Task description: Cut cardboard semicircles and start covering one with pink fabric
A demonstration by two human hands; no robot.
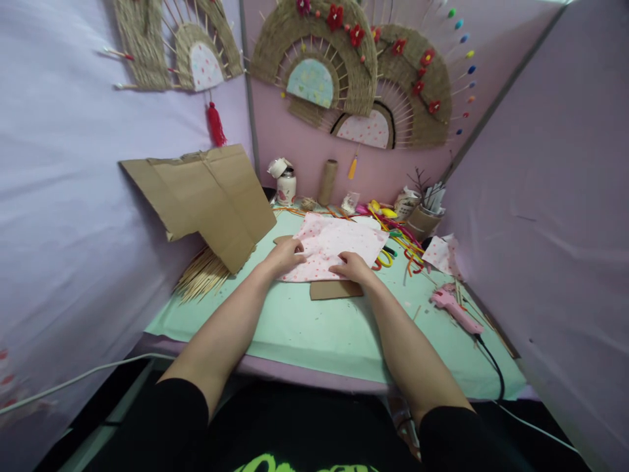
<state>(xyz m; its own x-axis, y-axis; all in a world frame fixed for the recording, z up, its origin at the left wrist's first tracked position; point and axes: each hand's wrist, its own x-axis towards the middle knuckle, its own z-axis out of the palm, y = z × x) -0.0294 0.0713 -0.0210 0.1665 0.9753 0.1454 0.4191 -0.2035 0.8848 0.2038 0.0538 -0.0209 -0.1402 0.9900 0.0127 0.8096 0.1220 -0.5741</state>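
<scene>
A piece of pink dotted fabric [327, 244] lies a little wrinkled on the table in front of me. Part of a brown cardboard piece [336, 290] sticks out from under its near edge. At the fabric's left side, my left hand [286, 256] has its curled fingers and thumb closed on the cloth. My right hand [354, 268] grips the cloth near its front right part, thumb and forefinger bent inward. The other fingertips are hard to make out. Yellow-handled scissors [384, 258] lie partly covered beside the fabric's right edge.
Folded cardboard [211, 196] leans at left over a bundle of thin sticks [204, 278]. A pink glue gun [455, 309] with a black cord lies at right. Behind are a jar [286, 189], a cardboard tube [328, 182] and coloured pipe cleaners [410, 237]. Twine fans [314, 49] hang above.
</scene>
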